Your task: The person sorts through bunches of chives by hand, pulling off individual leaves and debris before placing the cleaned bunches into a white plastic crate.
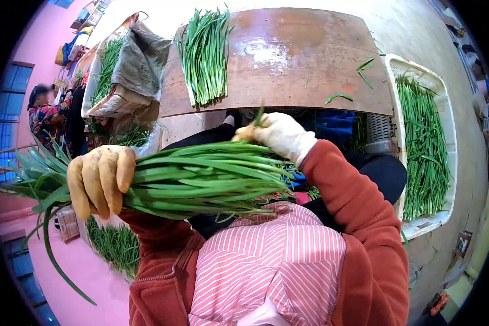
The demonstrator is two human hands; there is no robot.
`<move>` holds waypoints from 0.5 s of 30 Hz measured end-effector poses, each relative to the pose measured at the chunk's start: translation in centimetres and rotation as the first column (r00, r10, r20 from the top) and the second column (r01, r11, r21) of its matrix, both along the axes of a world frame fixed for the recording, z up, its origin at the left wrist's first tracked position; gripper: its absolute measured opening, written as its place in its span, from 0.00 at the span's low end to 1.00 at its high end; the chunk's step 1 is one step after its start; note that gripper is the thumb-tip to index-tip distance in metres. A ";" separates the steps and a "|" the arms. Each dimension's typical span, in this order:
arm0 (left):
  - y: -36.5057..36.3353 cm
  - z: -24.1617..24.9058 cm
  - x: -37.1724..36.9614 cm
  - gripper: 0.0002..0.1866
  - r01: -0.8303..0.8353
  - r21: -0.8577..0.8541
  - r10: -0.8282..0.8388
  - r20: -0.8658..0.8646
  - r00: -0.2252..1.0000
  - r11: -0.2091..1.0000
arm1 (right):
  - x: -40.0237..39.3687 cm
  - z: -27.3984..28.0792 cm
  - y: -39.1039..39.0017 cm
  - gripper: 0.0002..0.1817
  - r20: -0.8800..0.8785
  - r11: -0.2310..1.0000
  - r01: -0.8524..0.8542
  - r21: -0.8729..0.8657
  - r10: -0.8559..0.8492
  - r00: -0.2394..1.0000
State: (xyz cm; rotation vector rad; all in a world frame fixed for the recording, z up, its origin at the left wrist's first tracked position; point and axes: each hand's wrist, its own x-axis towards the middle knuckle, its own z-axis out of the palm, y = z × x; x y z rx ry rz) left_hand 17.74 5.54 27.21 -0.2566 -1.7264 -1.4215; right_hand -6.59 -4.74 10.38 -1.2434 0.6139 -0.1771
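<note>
A thick bunch of garlic chives [206,179] lies sideways in front of my chest. My left hand [100,179], in a yellowish stained glove, is closed around it, with loose and bent leaves sticking out to the left. My right hand [280,136], in a pale glove with yellowish fingertips, is at the upper right of the bunch. Its fingers are pinched together, and a short bit of green chive leaf [259,116] shows above them. Beyond the hands, a bundle of chives [205,60] rests on the left part of a wooden table [288,49].
Loose chive pieces [339,98] lie near the table's front edge. At right stands a white crate [450,136] full of chives. A grey cloth [141,57] drapes over another crate at left. More chives [114,247] lie at lower left. Another person [51,114] is at far left.
</note>
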 end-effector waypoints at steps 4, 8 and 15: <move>1.8 -0.2 2.2 0.06 -0.210 0.047 0.215 -0.139 0.967 0.977 | -6.0 -5.7 -2.6 0.24 -0.629 0.874 -0.175 -0.454 -0.175 0.757; 1.6 -1.3 -1.5 0.04 -0.521 0.336 0.608 -0.251 0.753 0.785 | -8.4 -3.9 -4.4 0.37 -0.452 0.791 -0.051 -0.610 -0.294 0.842; -4.5 -4.0 -9.3 0.12 -0.966 -0.258 0.884 0.458 -0.094 0.031 | 0.6 10.2 0.3 0.54 0.161 0.668 0.134 -0.732 -0.022 0.987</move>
